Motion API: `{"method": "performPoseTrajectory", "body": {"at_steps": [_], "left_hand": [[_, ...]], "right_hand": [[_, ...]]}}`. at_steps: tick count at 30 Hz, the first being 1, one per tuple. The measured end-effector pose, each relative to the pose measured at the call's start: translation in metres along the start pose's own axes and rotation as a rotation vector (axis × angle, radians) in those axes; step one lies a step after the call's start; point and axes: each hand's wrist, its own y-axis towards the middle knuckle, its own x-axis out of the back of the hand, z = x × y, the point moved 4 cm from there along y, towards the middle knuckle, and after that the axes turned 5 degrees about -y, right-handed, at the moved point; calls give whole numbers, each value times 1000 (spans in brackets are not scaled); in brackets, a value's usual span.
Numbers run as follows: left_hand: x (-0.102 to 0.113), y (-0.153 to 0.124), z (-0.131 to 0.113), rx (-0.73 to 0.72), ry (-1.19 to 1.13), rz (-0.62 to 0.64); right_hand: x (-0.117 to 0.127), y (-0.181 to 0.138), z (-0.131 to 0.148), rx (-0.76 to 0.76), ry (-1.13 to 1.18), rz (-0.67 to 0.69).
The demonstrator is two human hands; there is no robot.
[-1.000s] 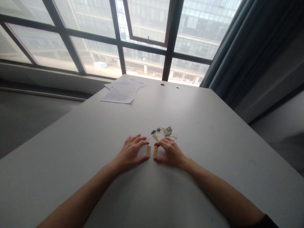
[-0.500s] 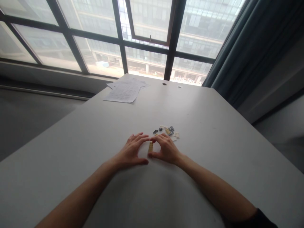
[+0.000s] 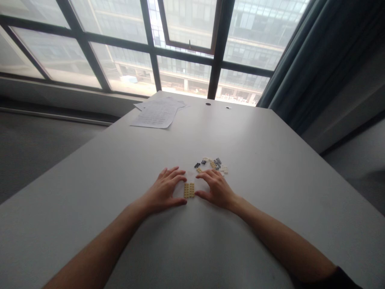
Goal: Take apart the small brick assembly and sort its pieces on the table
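Tan studded building plates (image 3: 189, 190) lie flat on the table between my hands, two narrow strips set side by side with a thin line between them. My left hand (image 3: 165, 188) curves around their left side, fingers and thumb apart, the thumb tip close to the lower left corner. To the right, my right hand (image 3: 217, 189) is also open, its thumb tip at the plates' right edge; whether it touches them I cannot tell. Just beyond the right fingertips lies a small tan brick piece (image 3: 199, 170).
Behind my right hand is a loose cluster of pieces: dark ones (image 3: 197, 165), grey ones (image 3: 217, 162) and white ones (image 3: 224, 169). Printed papers (image 3: 156, 114) lie at the far left of the white table (image 3: 255, 156). Windows and a curtain (image 3: 288, 64) stand beyond.
My right hand has let go of a tan piece and opened, shifting slightly right. Two tan strips now show flat between the hands where one narrow piece showed before.
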Motion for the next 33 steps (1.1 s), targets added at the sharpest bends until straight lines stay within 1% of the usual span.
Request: {"method": "performPoseTrajectory", "body": {"at_steps": [5, 8, 10, 13, 14, 15, 16, 17, 19, 21, 23, 25, 27, 33], "left_hand": [[-1, 0, -1, 8, -30, -22], [4, 1, 2, 37, -156, -64], [11, 1, 8, 98, -379, -129], [23, 1, 18, 180, -865, -283], [26, 0, 20, 189, -983, -319], [28, 0, 21, 195, -1038, -336], [29, 0, 21, 197, -1016, -324], [29, 0, 20, 196, -924, -297], [26, 1, 14, 158, -611, -219], [19, 1, 7, 75, -304, -143], [11, 2, 1, 8, -120, -88], [4, 2, -3, -18, -40, -54], [0, 2, -4, -26, -9, -45], [-1, 1, -3, -26, 22, -48]], "right_hand": [[0, -17, -13, -51, 34, -39], [-2, -20, -17, -79, 85, -82], [-1, -20, -18, -92, 110, -114], [-1, -19, -16, -107, 127, -132], [-1, -18, -15, -107, 125, -130], [-1, -18, -13, -103, 118, -125], [-2, -18, -10, -96, 108, -118], [-2, -19, -7, -85, 94, -108], [-4, -19, -1, -45, 60, -88], [-6, -20, 5, 22, 19, -64], [-8, -21, 11, 99, -19, -38], [-10, -22, 14, 161, -42, -17], [-11, -22, 17, 195, -54, -8], [-10, -22, 18, 209, -69, -11]]}}
